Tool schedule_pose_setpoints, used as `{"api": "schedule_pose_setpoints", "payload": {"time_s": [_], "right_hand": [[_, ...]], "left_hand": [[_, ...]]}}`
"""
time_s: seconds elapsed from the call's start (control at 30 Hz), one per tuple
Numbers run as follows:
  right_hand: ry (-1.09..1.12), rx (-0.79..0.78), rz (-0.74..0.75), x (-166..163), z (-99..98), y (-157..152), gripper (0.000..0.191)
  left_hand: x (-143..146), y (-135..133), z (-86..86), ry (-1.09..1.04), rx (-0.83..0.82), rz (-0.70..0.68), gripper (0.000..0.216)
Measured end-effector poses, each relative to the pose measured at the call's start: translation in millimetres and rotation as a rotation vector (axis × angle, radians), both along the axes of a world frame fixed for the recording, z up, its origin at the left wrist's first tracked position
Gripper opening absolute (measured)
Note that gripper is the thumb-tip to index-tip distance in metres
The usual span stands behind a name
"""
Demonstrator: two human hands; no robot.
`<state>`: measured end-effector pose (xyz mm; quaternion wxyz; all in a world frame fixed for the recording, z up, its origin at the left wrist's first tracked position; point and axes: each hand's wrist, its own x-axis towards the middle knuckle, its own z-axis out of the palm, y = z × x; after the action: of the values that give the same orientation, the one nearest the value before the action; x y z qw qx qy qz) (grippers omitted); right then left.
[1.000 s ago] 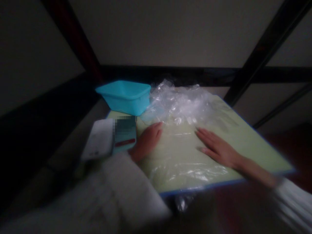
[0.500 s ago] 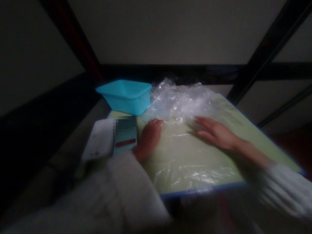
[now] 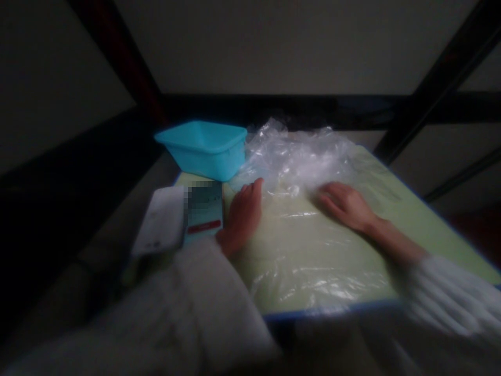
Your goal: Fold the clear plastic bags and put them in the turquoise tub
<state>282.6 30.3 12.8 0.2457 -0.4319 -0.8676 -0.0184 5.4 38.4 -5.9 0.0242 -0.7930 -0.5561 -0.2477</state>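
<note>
A clear plastic sheet [image 3: 309, 250] lies spread over a pale green mat [image 3: 422, 219] with a blue edge. Its far part is crumpled into a shiny heap [image 3: 293, 151]. My left hand [image 3: 242, 216] rests flat on the sheet's left side, fingers stretched out, beside a phone [image 3: 204, 211]. My right hand [image 3: 344, 203] lies palm down on the sheet near the crumpled heap, fingers extended and a little blurred. Both wrists come out of white sleeves.
A turquoise plastic tub [image 3: 203, 149] stands at the mat's far left corner. A white flat object [image 3: 162, 227] lies left of the phone. Dark frame bars [image 3: 430, 89] run behind and to the right. The room is dim.
My right hand has slid away from me across the sheet toward the crumpled heap. My left hand has barely shifted. The view has moved slightly.
</note>
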Motion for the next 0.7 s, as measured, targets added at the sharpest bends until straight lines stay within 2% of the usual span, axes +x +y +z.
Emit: {"api": "schedule_pose_setpoints", "payload": {"time_s": [0.2, 0.37, 0.5, 0.7], "right_hand": [[0.012, -0.027, 0.008, -1.5, 1.2, -4.4, 0.039], [0.068, -0.063, 0.015, -0.3, 4.3, -7.8, 0.041], [0.134, -0.108, 0.010, 0.8, 7.2, -11.1, 0.043], [0.179, -0.200, 0.130, 0.0, 11.1, -16.8, 0.034]], "left_hand": [[-1.8, -2.7, 0.2, -0.128, 0.041, -0.075, 0.043], [-5.0, -19.6, 4.8, -0.352, 0.131, -0.248, 0.043], [-8.1, -32.0, 1.3, -0.454, 0.159, -0.402, 0.046], [-12.4, -40.9, 5.2, -0.458, 0.109, -0.535, 0.023]]}}
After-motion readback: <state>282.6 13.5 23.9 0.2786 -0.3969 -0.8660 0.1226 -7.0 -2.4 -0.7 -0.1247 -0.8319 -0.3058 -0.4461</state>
